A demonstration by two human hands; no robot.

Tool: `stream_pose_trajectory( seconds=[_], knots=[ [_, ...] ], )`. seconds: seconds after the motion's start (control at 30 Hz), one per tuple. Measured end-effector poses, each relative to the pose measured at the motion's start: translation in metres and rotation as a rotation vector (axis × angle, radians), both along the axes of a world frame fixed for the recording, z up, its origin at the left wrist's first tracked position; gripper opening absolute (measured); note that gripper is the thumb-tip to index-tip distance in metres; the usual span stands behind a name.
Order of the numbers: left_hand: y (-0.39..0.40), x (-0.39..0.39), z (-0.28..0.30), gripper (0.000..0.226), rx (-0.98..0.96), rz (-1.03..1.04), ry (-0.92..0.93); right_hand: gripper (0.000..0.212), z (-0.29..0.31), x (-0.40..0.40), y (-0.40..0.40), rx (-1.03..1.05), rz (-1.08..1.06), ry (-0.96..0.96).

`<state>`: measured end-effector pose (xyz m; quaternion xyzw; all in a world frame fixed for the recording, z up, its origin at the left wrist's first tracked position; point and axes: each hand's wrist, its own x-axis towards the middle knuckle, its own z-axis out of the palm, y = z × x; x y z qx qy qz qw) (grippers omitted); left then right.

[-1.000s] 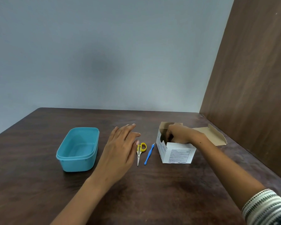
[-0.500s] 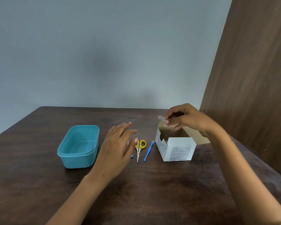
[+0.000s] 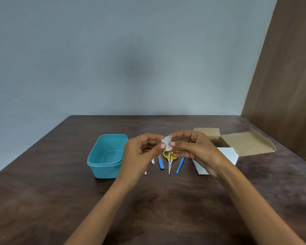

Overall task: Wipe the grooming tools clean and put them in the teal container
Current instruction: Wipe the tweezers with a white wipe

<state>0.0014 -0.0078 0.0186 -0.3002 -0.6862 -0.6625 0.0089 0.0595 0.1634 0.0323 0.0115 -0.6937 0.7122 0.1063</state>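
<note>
both forearms reach in from the near edge of the dark wooden table and meet above the row of tools. the left hand, which half a second ago hovered spread over the tools, has risen and now pinches one edge of a small white wipe; the right hand, which had just lifted that wipe out of the open cardboard box, pinches the opposite edge, so the wipe is held between both sets of fingertips, above the table and touching no tool. under the hands, untouched on the table, lie the yellow-handled scissors, a blue-handled tool to their left, a slim blue tool to their right, and two small pale pieces partly hidden by the left hand; what these are cannot be told. left of the tools stands the teal container, with nothing in it. judgement: the wipe is being opened or readied; no tool has yet been wiped or stowed.
</note>
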Motion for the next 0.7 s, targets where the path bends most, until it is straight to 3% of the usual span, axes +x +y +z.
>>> stream_pose_trajectory(
  seconds=[0.17, 0.37, 0.5, 0.7],
  knots=[
    [-0.001, -0.002, -0.001, 0.017, -0.071, 0.075, 0.04, 0.039, -0.005, 0.003, -0.011, 0.068, 0.016, 0.005],
    [-0.011, -0.008, 0.005, 0.023, -0.18, 0.032, 0.02, 0.013, -0.012, 0.001, -0.018, 0.059, -0.122, 0.026],
    [-0.016, -0.014, 0.003, 0.014, -0.377, 0.122, 0.094, 0.012, -0.016, -0.001, -0.018, 0.101, -0.285, 0.024],
    [-0.009, -0.011, -0.015, 0.019, -0.789, 0.21, 0.316, 0.011, -0.027, -0.005, -0.021, 0.325, -0.378, 0.063]
  ],
)
